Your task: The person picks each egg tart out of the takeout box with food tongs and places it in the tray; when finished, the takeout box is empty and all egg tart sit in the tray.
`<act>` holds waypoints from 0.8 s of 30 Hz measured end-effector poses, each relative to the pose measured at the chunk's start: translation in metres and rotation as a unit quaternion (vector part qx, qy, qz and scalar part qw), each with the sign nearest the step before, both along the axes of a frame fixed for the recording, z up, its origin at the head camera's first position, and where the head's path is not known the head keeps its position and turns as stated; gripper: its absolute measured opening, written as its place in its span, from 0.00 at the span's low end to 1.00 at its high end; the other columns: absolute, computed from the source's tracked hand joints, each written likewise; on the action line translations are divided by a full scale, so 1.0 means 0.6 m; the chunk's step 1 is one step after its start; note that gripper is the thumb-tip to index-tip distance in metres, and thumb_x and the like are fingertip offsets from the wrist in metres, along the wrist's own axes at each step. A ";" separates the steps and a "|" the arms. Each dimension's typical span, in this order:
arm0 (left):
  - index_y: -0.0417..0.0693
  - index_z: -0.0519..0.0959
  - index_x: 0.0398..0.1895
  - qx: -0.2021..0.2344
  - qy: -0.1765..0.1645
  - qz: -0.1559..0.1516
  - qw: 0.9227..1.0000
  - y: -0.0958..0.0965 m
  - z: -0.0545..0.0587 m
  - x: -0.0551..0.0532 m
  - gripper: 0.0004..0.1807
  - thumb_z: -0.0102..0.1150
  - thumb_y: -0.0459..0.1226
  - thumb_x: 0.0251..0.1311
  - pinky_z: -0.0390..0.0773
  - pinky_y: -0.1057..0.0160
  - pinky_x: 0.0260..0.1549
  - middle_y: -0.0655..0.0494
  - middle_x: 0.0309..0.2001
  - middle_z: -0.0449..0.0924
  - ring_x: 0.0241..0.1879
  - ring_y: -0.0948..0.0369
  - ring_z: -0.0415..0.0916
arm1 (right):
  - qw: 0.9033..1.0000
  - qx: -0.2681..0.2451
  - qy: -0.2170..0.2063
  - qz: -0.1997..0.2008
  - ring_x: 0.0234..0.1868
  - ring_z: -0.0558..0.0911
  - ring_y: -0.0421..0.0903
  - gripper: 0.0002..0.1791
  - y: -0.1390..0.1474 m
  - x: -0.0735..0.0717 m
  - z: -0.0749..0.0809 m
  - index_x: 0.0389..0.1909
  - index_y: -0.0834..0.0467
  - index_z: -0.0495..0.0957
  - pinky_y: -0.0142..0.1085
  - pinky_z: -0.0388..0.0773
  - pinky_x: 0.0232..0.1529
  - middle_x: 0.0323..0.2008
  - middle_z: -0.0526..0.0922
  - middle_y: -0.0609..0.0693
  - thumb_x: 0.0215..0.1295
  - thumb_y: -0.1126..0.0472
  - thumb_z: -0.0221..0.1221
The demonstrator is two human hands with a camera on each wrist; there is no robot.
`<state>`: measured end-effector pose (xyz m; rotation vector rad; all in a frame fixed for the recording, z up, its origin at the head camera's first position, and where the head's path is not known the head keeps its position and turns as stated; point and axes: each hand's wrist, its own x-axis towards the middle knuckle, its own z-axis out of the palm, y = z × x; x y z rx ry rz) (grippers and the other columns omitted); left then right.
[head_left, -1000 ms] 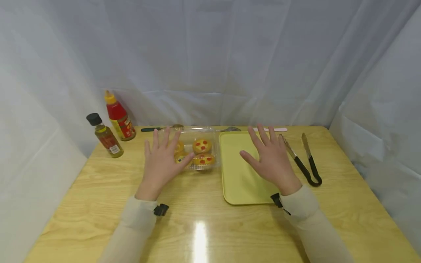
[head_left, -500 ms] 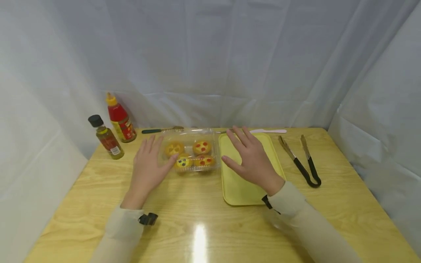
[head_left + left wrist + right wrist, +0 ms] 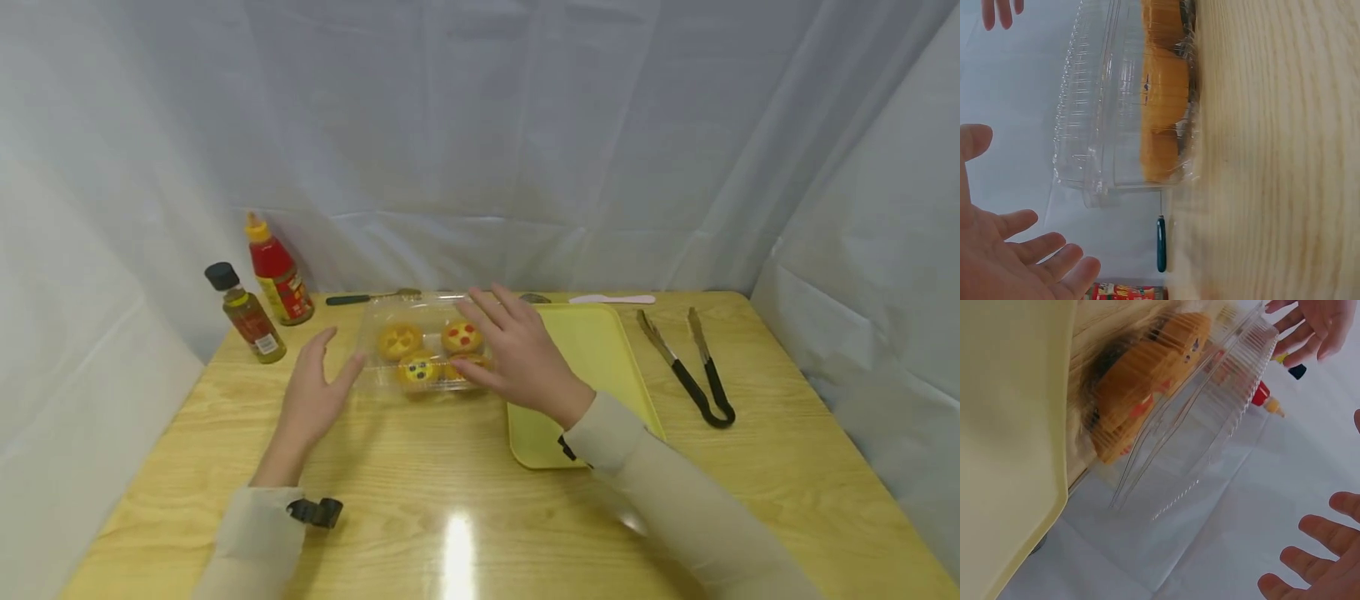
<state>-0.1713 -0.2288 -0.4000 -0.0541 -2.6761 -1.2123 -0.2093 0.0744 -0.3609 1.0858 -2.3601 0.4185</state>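
A clear plastic clamshell box (image 3: 378, 312) stands on the table with several small pizza-like tarts (image 3: 400, 341) in it. Its lid (image 3: 1079, 112) lies over them in the left wrist view. My left hand (image 3: 309, 398) is just left of the box, thumb and fingers spread, holding nothing. My right hand (image 3: 521, 358) hovers over the box's right side and hides part of it, including one tart's edge. In the right wrist view the right hand's fingers (image 3: 1322, 534) are extended, apart from the box.
A yellow tray (image 3: 581, 333) lies right of the box, with black-handled tongs (image 3: 708, 400) beyond it. At the back left stand a red sauce bottle (image 3: 279, 279) and an oil bottle (image 3: 251, 323). Behind lie a green-handled utensil (image 3: 348, 299), a fork (image 3: 535, 297) and a pink utensil (image 3: 611, 298).
My left hand has moved left and toward me, off the box's left side. The right hand has moved left from above the tray to the box's right side. The box stays put.
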 end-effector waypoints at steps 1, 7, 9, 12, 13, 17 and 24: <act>0.39 0.50 0.77 0.010 -0.003 -0.001 1.000 -0.001 -0.003 0.000 0.43 0.46 0.58 0.72 0.56 0.34 0.64 0.35 0.74 0.49 0.70 0.36 0.51 | 1.000 0.002 -0.001 0.002 0.73 0.58 0.60 0.41 -0.005 0.000 0.000 0.73 0.56 0.62 0.61 0.61 0.65 0.71 0.63 0.58 0.65 0.40 0.61; 0.42 0.44 0.78 0.099 -0.051 0.000 0.994 -0.011 -0.013 -0.001 0.45 0.46 0.59 0.71 0.64 0.36 0.61 0.37 0.76 0.46 0.70 0.37 0.53 | 0.999 0.015 -0.028 0.014 0.73 0.58 0.59 0.42 -0.035 -0.006 0.000 0.74 0.55 0.62 0.60 0.60 0.66 0.71 0.64 0.57 0.66 0.39 0.60; 0.43 0.43 0.78 0.128 -0.073 0.002 0.989 -0.015 -0.014 -0.002 0.45 0.45 0.59 0.71 0.64 0.37 0.61 0.39 0.76 0.45 0.70 0.37 0.53 | 0.999 0.024 -0.036 0.017 0.73 0.57 0.58 0.42 -0.047 -0.011 -0.002 0.74 0.54 0.61 0.59 0.58 0.67 0.72 0.63 0.56 0.66 0.37 0.59; 0.42 0.42 0.78 0.170 -0.097 0.006 0.981 -0.020 -0.020 -0.005 0.44 0.42 0.58 0.73 0.65 0.39 0.62 0.38 0.76 0.46 0.70 0.38 0.54 | 0.998 0.046 -0.041 0.017 0.73 0.57 0.58 0.42 -0.070 -0.018 -0.003 0.74 0.53 0.60 0.59 0.58 0.67 0.72 0.62 0.54 0.66 0.35 0.57; 0.41 0.42 0.78 0.182 -0.104 0.006 0.978 -0.021 -0.022 -0.007 0.43 0.41 0.58 0.74 0.65 0.40 0.62 0.38 0.76 0.46 0.70 0.38 0.54 | 0.997 0.054 -0.043 0.016 0.73 0.57 0.58 0.43 -0.077 -0.020 -0.003 0.75 0.53 0.60 0.58 0.58 0.67 0.73 0.61 0.54 0.66 0.34 0.56; 0.40 0.44 0.78 0.228 -0.122 0.010 0.966 -0.025 -0.027 -0.011 0.38 0.37 0.53 0.77 0.68 0.45 0.62 0.37 0.74 0.50 0.68 0.41 0.59 | 0.994 0.092 -0.058 0.009 0.75 0.54 0.56 0.43 -0.107 -0.025 0.000 0.75 0.51 0.58 0.56 0.57 0.68 0.74 0.59 0.52 0.67 0.32 0.53; 0.47 0.46 0.79 0.291 -0.167 0.012 0.942 -0.024 -0.044 -0.006 0.31 0.34 0.45 0.79 0.76 0.59 0.55 0.38 0.71 0.59 0.56 0.59 0.74 | 0.987 0.118 -0.105 0.022 0.76 0.49 0.55 0.44 -0.137 -0.023 -0.005 0.77 0.48 0.55 0.55 0.52 0.71 0.76 0.54 0.50 0.67 0.30 0.51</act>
